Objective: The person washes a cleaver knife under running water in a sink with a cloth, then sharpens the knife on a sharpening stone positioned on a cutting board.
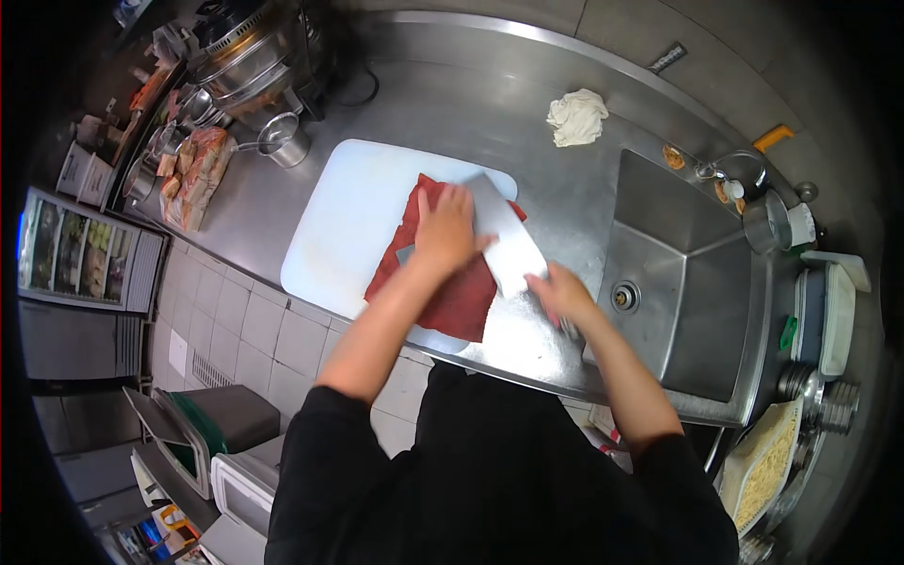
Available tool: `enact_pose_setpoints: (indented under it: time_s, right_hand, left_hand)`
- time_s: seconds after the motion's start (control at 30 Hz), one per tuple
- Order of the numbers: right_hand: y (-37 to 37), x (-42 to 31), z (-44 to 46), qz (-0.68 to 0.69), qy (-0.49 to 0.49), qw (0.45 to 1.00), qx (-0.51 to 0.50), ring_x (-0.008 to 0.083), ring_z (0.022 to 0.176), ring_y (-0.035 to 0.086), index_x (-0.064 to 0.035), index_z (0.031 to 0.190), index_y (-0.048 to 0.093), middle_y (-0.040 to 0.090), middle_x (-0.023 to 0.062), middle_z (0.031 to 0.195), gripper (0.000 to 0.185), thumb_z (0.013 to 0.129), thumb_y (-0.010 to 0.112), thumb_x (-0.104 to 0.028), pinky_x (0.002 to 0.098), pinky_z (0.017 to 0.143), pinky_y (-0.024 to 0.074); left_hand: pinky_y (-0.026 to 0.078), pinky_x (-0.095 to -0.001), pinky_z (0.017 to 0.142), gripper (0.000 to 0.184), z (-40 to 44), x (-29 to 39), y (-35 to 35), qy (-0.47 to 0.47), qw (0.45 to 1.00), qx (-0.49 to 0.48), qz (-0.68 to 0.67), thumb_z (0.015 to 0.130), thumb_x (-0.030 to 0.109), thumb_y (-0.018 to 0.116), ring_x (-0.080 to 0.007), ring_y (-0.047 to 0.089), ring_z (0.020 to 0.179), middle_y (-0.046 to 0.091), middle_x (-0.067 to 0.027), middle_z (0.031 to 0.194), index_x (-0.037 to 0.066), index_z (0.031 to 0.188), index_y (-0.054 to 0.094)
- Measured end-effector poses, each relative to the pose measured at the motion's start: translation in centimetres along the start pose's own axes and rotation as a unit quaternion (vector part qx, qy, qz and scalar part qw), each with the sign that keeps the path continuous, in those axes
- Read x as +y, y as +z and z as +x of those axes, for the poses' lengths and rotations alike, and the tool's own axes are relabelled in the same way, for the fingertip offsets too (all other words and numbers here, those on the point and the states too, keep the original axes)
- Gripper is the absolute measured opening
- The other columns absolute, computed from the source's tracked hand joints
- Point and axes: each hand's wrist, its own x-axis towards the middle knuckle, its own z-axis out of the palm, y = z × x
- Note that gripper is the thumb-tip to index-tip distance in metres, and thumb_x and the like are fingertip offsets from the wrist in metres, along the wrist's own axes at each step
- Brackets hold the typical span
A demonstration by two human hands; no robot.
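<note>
A wide-bladed cleaver (508, 240) is in my right hand (562, 294), whose fingers are wrapped round its handle; the hand is slightly blurred. Its blade lies slantwise over the right side of a dark red, flat, cloth-like sheet (461, 306). My left hand (447, 231) lies on that sheet with fingers stretched out, its thumb close to the blade. Beside my left wrist a small grey patch (405, 254) shows on the red; I cannot tell what it is. Under the sheet is a white cutting board (325, 212). A red corner (518, 211) sticks out beyond the blade.
To the right is a steel sink (650, 348) with a tap (720, 171). A crumpled white cloth (577, 118) lies on the steel counter (452, 94). At the left stand a small metal pot (282, 141) and a packet of food (198, 174). A tub of shreds (765, 471) is at lower right.
</note>
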Motion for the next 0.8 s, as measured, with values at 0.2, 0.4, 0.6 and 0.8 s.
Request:
enact_pose_setpoints:
  time_s: [0.2,0.4,0.6,0.8]
  right_hand:
    - [-1.1,-2.6,4.4,0.066,-0.022,0.997,0.024,0.0188,0.043,0.058,0.0015,0.095,0.058,0.056,0.0069,0.056,0.050,0.096,0.064,-0.048,0.0373,0.041,0.0459]
    - [1.5,1.3,-7.4,0.001,0.121,0.992,-0.045,0.0267,0.076,0.072,-0.0008,0.126,0.063,0.074,0.0184,0.092,0.060,0.092,0.066,-0.050,0.0378,0.075,0.0559]
    - [-2.1,-4.1,5.8,0.041,0.004,0.999,0.014,0.0200,0.046,0.060,-0.0024,0.097,0.061,0.060,0.0075,0.060,0.047,0.096,0.063,-0.050,0.0382,0.047,0.0481]
    - [1.1,2.0,-1.2,0.006,-0.039,0.998,0.038,0.0199,0.049,0.063,0.0004,0.119,0.062,0.068,0.0115,0.070,0.053,0.096,0.064,-0.047,0.0363,0.053,0.0524]
  left_hand:
    - [0.016,-0.0615,0.122,0.091,6.1,-2.6,-0.3,0.004,0.999,-0.019,-0.028,0.092,0.064,0.056,-0.0283,0.023,0.155,0.031,-0.0135,0.165,0.000,0.153,0.036]
    - [0.012,-0.0591,0.123,0.096,-6.5,3.2,0.6,0.040,0.999,-0.014,-0.002,0.089,0.064,0.061,-0.0286,0.024,0.154,0.034,-0.0153,0.162,-0.001,0.154,0.036]
    - [0.015,-0.0602,0.122,0.093,6.8,-3.0,-0.8,-0.004,0.999,-0.037,-0.033,0.091,0.065,0.058,-0.0281,0.022,0.155,0.031,-0.0128,0.165,0.001,0.155,0.035]
    - [0.012,-0.0577,0.123,0.093,-1.0,0.8,1.1,0.029,0.999,0.020,0.001,0.091,0.062,0.060,-0.0294,0.024,0.154,0.034,-0.0163,0.163,-0.002,0.154,0.036]
